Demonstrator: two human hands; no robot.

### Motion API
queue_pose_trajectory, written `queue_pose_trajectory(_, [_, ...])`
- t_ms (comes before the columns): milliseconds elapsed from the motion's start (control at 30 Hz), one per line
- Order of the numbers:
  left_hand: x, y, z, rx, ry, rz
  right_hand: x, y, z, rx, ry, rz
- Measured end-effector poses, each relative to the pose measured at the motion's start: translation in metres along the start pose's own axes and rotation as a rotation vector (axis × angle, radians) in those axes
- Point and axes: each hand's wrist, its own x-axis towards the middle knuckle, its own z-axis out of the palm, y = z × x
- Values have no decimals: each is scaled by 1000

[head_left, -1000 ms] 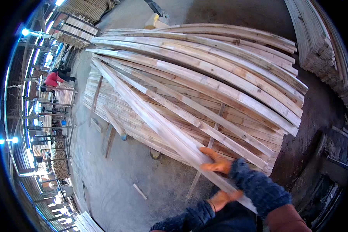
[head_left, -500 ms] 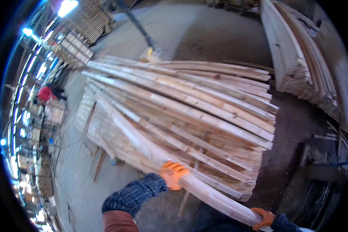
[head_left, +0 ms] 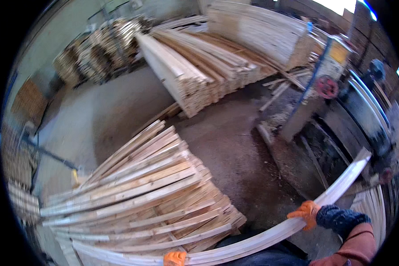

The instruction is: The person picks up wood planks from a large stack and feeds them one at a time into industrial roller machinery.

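A long pale wooden board (head_left: pixel 252 240) runs across in front of me, curved by the lens, its far right end reaching toward a machine. Near the lower edge my left hand (head_left: pixel 175 258), in an orange glove, is closed around the board. My right hand (head_left: pixel 307 214), gloved alike, grips it further to the right. Beyond and to the left lies a wide stack of boards (head_left: pixel 164 186), with loose planks fanned out over its top. The board's left part passes along the near side of this stack.
At the right stands a machine with a red handwheel (head_left: pixel 327 87) and a dark metal bed. A tall lumber pile (head_left: pixel 190 88) rises beyond the floor (head_left: pixel 235 142). Wood scraps (head_left: pixel 277 95) lie beside the machine. More bundled timber (head_left: pixel 104 53) is at the back left.
My view has swung right, bringing the machine into sight. Both hands still hold the board, whose right end now points toward the machine.
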Motion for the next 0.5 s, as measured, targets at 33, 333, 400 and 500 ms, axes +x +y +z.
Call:
queue_pose_trajectory(33, [4,27,-17,28,35,36,-15,17,16,-13,105,10])
queue_pose_trajectory(333, [79,213,-115,76,340,102,-91,97,58,28,851,341])
queue_pose_trajectory(400, [105,261,-126,122,339,92,-83,95,51,47,948,247])
queue_pose_trajectory(500, [159,339,-141,80,173,-5,-58,76,42,10,970,94])
